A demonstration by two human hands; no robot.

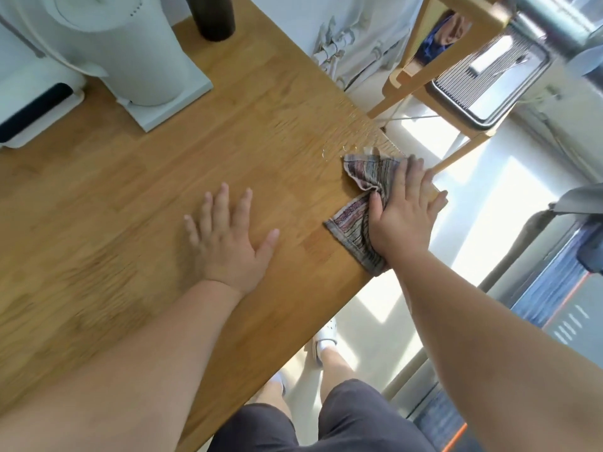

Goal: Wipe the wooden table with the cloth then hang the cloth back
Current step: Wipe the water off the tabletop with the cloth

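Note:
A striped grey and pink cloth [365, 187] lies crumpled on the wooden table [130, 197] near its right edge. My right hand [404, 210] presses flat on the cloth, fingers spread, covering its middle. My left hand [228, 236] rests palm down on the bare wood to the left of the cloth, fingers apart, holding nothing. A few small water drops [326, 153] glisten on the wood just beyond the cloth.
A white appliance [130, 50] on a square base and a dark bottle [213, 17] stand at the table's far side. A white box with a dark panel [36, 115] sits far left. A wooden rack holding a metal tray [489, 79] stands beyond the right edge.

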